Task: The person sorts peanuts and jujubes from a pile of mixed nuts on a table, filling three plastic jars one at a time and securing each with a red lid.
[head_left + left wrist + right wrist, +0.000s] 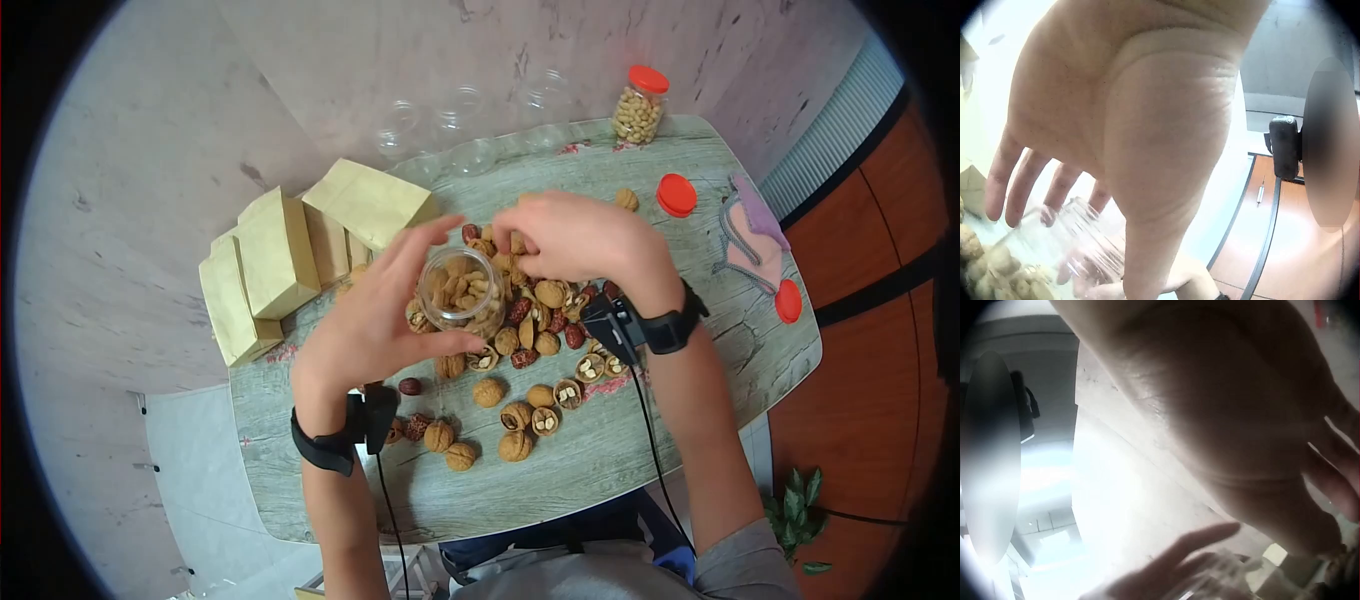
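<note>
In the head view a clear jar point(462, 318) with unshelled peanuts showing in it stands among walnuts and red dates. My left hand point(365, 320) is spread in a wide curve about the jar's left side, its thumb by the lower side and its fingers past the upper left. In the left wrist view those fingers point(1022, 181) look nearly straight beside the clear plastic. My right hand point(585, 240) reaches down into the nut pile just right of the jar, fingers bent over a walnut point(517, 243). I cannot tell whether it holds anything.
Several walnuts point(488, 392), some cracked open, and dates point(410, 386) lie nearer me. Paper bags point(275, 255) stand at the left. Empty clear jars point(460, 120) line the back beside a red-lidded jar of nuts point(638, 115). Red lids point(676, 195) and a cloth point(752, 240) lie right.
</note>
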{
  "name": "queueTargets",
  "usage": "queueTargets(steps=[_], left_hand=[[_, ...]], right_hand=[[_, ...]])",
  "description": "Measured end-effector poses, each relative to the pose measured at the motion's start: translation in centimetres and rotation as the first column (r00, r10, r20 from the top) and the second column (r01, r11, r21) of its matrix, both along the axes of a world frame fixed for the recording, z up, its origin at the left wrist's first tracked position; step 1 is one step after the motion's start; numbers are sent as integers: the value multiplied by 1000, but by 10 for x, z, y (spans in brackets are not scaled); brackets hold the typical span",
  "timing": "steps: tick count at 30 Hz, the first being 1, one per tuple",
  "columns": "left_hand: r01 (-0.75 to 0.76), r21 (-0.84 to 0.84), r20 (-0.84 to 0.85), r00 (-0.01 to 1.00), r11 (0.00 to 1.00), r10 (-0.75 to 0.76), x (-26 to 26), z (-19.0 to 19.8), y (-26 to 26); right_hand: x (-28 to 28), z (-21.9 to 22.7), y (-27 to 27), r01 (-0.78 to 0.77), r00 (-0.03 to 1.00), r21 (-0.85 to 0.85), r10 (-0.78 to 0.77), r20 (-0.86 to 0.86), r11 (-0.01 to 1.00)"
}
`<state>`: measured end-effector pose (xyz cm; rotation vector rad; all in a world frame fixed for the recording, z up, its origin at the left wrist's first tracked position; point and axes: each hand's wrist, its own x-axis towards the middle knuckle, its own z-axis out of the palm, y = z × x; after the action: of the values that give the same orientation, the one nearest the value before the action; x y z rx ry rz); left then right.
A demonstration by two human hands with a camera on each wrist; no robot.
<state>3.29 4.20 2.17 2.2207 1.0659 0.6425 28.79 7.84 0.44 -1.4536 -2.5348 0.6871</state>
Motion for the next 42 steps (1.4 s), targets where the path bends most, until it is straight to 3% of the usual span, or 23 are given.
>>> queueTargets(steps=[2, 4, 9, 13, 16, 18, 22, 24, 26, 31, 37, 38, 40, 42], left_hand=[[80, -54, -155, 984, 995, -88, 8, 6, 3], [77, -69, -181, 979, 995, -88, 4, 10, 4], [-36, -33, -321, 947, 999, 23, -11, 16, 1], [-95, -43, -324, 943, 995, 76, -12, 18, -2], [-92, 48, -289, 952, 995, 102, -7, 17, -10], [-97, 326, -182, 970, 940, 163, 2, 22, -17], [-26, 429, -99, 992, 903, 75, 25, 32, -32], [89, 272, -122, 991, 958, -57, 36, 26, -40], [129, 297, -125, 987, 946, -96, 50, 9, -39], [240, 253, -361, 922, 937, -139, 63, -48, -36], [331, 58, -442, 854, 942, -273, 58, -46, -34], [333, 58, -441, 854, 941, -275, 58, -41, -34], [213, -185, -466, 840, 959, -276, 58, -27, -34], [163, -98, -465, 864, 982, -190, 61, -33, -35]], right_hand=[[-1, -9, 1, -10, 998, -49, 13, 53, 999], [-2, -19, 6, -20, 994, -101, 31, 106, 995], [-8, -12, 12, 64, 996, -36, -62, 59, 997], [-2, -7, 10, 141, 989, -55, -143, -33, 988], [4, -14, 16, 123, 988, -16, -121, 99, 992], [6, -22, 18, 142, 967, -24, -134, 217, 990], [5, -35, 27, 138, 956, -75, -113, 270, 988], [5, -36, 28, 100, 963, -77, -77, 260, 992], [2, -38, 27, 136, 955, -89, -107, 275, 987], [1, -43, 25, 200, 940, -108, -160, 300, 974], [4, -26, 25, 144, 954, -82, -117, 275, 986], [4, -23, 25, 120, 966, -77, -98, 238, 990], [3, -25, 24, 96, 976, -74, -80, 201, 993], [-1, -34, 23, 86, 976, -86, -67, 208, 993]])
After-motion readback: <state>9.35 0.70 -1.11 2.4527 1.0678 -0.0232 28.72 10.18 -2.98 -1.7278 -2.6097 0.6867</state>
